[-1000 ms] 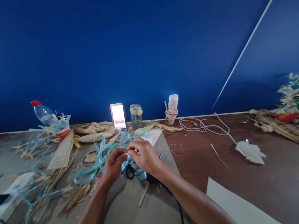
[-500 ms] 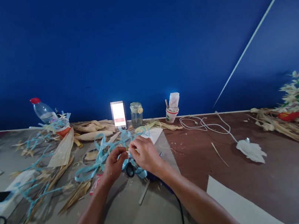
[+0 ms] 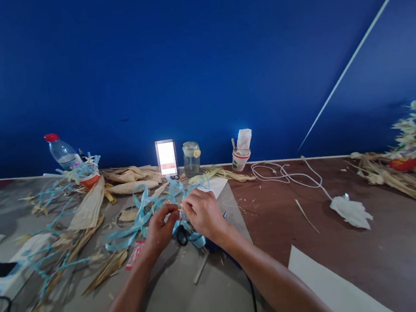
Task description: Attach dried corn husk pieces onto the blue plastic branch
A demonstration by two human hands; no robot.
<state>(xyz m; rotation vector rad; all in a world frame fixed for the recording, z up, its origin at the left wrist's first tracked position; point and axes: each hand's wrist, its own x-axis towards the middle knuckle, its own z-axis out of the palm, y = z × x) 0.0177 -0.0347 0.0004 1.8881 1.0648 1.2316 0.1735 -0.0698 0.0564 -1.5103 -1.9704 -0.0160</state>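
Note:
My left hand (image 3: 161, 230) and my right hand (image 3: 203, 214) meet fingertip to fingertip over the middle of the table. Both pinch a small piece between them, too small to name, just above a tangle of light blue ribbon strips (image 3: 143, 216). A black scissor handle (image 3: 181, 236) shows under my hands. Dried corn husks (image 3: 129, 181) lie just beyond the ribbon.
A water bottle (image 3: 61, 152), an orange cup (image 3: 88, 178), a glass jar (image 3: 191, 158) and a paper cup (image 3: 240, 157) stand along the blue partition. A white cable (image 3: 286, 173) and a white husk flower (image 3: 351, 211) lie right. Husk flower bundles (image 3: 414, 161) fill the far right. White paper (image 3: 329, 289) lies near me.
My hands stay together in the same place, with fingers shifting slightly on the small piece. The view has drifted a little to the left.

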